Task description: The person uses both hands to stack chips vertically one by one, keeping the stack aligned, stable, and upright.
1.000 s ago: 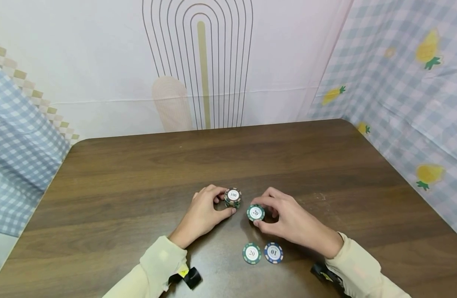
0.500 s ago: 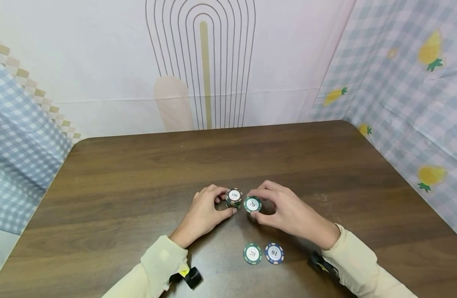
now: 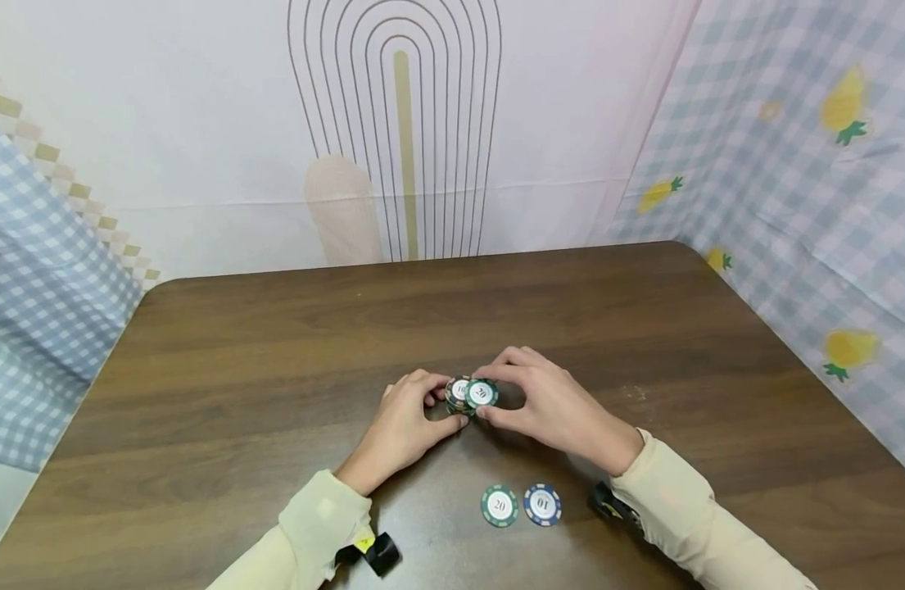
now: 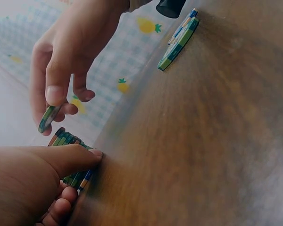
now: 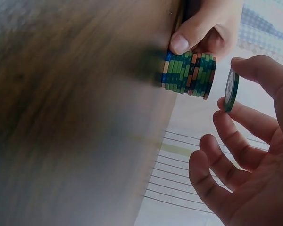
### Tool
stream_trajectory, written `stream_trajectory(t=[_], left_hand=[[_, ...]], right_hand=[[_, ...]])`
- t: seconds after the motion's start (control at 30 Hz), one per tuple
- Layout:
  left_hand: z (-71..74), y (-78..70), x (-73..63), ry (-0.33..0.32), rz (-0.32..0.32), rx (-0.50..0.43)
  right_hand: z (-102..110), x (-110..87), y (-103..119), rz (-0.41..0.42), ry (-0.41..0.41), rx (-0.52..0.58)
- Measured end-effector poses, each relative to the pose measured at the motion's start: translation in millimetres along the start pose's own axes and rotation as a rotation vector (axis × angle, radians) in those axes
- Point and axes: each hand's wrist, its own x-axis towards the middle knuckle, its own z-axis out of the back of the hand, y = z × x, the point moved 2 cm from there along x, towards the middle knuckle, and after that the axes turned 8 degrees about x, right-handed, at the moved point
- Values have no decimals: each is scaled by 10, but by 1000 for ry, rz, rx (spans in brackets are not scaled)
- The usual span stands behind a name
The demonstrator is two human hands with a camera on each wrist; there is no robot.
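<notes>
A stack of several poker chips (image 5: 187, 75), mostly green with some black, orange and blue edges, stands on the table. My left hand (image 3: 404, 422) grips this stack low down between thumb and fingers. Its top chip (image 3: 458, 388) is dark with a white centre, partly covered in the head view. My right hand (image 3: 558, 407) pinches a green chip (image 3: 482, 393) marked 20 by its edge, between thumb and fingertips. In the right wrist view a narrow gap shows between this held chip (image 5: 231, 90) and the top of the stack.
Nearer to me, a green 20 chip (image 3: 500, 506) and a blue 10 chip (image 3: 543, 505) lie flat side by side on the brown wooden table (image 3: 275, 352). Patterned cloths (image 3: 201, 123) hang behind the table and along both sides.
My right hand has carried the green 20 chip leftward and slightly away from me, until it overlaps the stack in the head view. My left hand stays around the stack.
</notes>
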Motion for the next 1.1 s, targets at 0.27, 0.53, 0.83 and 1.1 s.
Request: stream_trajectory(t=[0.27,0.53,0.83,1.1], left_hand=[[-18,29,-20,-1,2,13],[-5,21,-21,-1,6,12],[6,-1,-11,-7,-15,12],[-2,-3,-10,-9,-17,12]], right_hand=[[-81,65,-28,2,-15,27],[-140,145,-5,21,-4,34],[-173,186,-12,16,10,28],[-184,194,-21,1,35,30]])
